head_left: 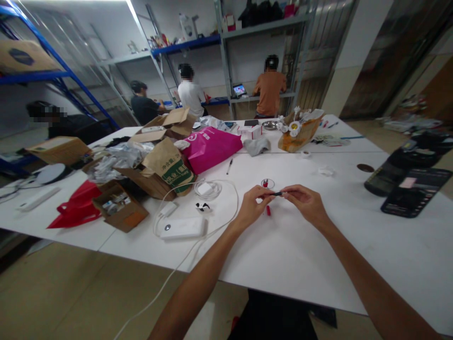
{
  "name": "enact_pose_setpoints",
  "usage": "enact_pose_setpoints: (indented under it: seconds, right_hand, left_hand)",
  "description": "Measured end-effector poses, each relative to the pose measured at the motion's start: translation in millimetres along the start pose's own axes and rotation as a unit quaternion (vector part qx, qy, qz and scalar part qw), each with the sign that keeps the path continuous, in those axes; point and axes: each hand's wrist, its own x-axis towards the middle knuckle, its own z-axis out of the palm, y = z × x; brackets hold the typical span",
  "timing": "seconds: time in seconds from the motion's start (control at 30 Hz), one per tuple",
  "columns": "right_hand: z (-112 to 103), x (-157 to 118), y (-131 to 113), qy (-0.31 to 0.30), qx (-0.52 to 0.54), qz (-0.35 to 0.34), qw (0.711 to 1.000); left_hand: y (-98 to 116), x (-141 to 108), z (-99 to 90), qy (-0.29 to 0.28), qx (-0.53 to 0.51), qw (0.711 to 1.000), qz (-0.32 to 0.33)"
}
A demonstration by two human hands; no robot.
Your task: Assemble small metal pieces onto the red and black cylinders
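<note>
Over the white table [293,264], my left hand [255,204] and my right hand [307,202] meet fingertip to fingertip. Both pinch a small, dark, stick-like piece [277,193], one hand at each end; its exact kind is too small to make out. Just below my left fingers a red piece [268,210] lies on the table, partly hidden by the hand. Behind the fingers, a thin round ring-like item [272,181] rests with a small red part beside it. A pen [230,166] lies farther off to the left.
Left of my arms are a white power bank [182,228], a coiled white cable [215,189], an open cardboard box [122,219] and a magenta bag [215,148]. A black package [415,192] stands at the right. Several people sit beyond the table, near shelves [191,46].
</note>
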Motion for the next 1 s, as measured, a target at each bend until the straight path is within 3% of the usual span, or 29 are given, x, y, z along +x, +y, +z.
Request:
enact_pose_setpoints:
  seconds: [1.0]
  right_hand:
    - [0,-3,11,-0.018,-0.032,0.024,0.999]
  left_hand:
    - [-2,1,1.1,0.027,-0.02,0.997,0.075]
